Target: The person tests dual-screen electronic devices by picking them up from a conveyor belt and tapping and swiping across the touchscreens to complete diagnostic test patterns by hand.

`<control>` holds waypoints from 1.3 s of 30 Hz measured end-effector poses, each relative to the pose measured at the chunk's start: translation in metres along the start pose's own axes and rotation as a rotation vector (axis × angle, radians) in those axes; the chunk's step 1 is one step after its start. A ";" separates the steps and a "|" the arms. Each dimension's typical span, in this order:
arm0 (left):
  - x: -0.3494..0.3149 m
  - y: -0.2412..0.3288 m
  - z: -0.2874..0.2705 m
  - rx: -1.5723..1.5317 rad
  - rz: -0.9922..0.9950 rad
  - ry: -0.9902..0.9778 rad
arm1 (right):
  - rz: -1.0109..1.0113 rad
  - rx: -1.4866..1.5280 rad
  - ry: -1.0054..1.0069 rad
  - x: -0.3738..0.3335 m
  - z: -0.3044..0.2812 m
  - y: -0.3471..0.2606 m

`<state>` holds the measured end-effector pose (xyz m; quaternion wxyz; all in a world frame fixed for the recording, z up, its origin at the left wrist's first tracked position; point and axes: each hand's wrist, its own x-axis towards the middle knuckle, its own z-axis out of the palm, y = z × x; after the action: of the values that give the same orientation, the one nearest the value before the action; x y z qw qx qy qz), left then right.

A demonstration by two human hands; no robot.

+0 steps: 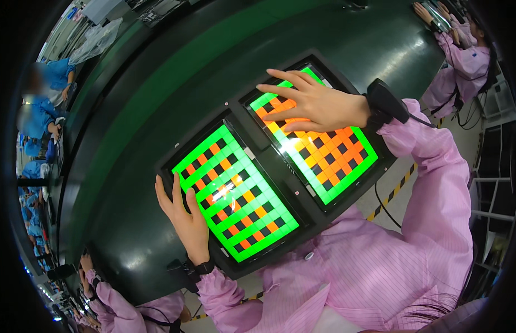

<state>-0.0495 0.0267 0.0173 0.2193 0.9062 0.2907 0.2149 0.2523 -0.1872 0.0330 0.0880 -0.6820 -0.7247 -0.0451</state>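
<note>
A black frame (pixel 324 219) lies tilted in front of me, with two rectangular panels set in it. The left panel (pixel 269 195) is a grid of green squares with rows of orange and black ones. Mostly orange and black squares with a green border fill the right panel (pixel 347 151). My left hand (pixel 187 222) rests at the left panel's left edge, fingers apart, holding nothing. Over the upper part of the right panel, my right hand (pixel 319 104) spreads its fingers and hides some squares. Whether its fingertips touch the surface, I cannot tell.
The frame sits on a dark green tabletop (pixel 130 194). Co-workers in pink sit at the upper right (pixel 463 66) and lower left (pixel 116 305). People in blue (pixel 43 119) line the far left. A clear plastic bag (pixel 96 41) lies at the upper left.
</note>
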 end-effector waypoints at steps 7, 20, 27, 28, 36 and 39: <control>-0.002 -0.002 0.005 0.026 0.006 0.019 | 0.120 -0.002 0.018 0.005 0.012 -0.001; 0.003 -0.003 0.005 0.030 0.048 0.025 | 0.349 -0.047 0.059 -0.057 -0.009 -0.014; -0.002 -0.006 0.004 0.033 0.029 0.042 | 0.316 -0.074 -0.005 -0.055 -0.013 -0.041; -0.003 -0.006 0.004 0.034 0.025 0.045 | 0.367 -0.085 0.045 -0.071 -0.013 -0.034; -0.001 -0.007 0.005 0.023 0.019 0.054 | 0.314 0.067 0.028 -0.052 -0.008 -0.085; -0.001 -0.011 0.006 0.041 0.048 0.049 | 0.341 0.041 0.001 -0.063 -0.014 -0.089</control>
<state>-0.0520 0.0320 0.0064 0.1885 0.9117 0.2786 0.2361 0.1675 -0.2575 0.0402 0.1086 -0.7932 -0.5991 -0.0148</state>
